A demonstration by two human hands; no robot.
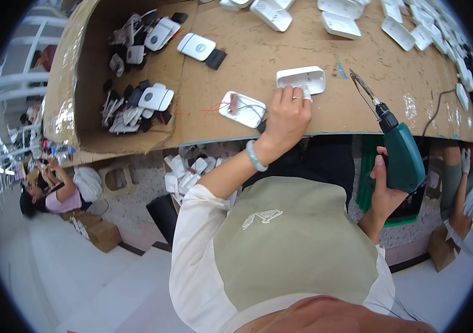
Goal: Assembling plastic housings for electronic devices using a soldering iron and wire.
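My right hand (383, 191) is wrapped round a green soldering gun (406, 158). Its metal tip, with a thin guide tube alongside, points up and left over the bench. My left hand (291, 114) has its fingers curled closed over the near edge of a white plastic casing (308, 75); a whitish wrap covers one fingertip. What the fingertips touch inside the casing is hidden. Just left of this hand lies another white half-shell (242, 109) with red and dark wires and a small part in it. A black piece (262, 126) rests by its near edge.
A cardboard box (95, 91) holding white and black assembled pieces stands at left. Beside it lies a white device with a black tab (197, 47). Several white casings (341, 25) line the bench's far and right sides. A dark cord (439, 108) trails at right. People sit on both sides.
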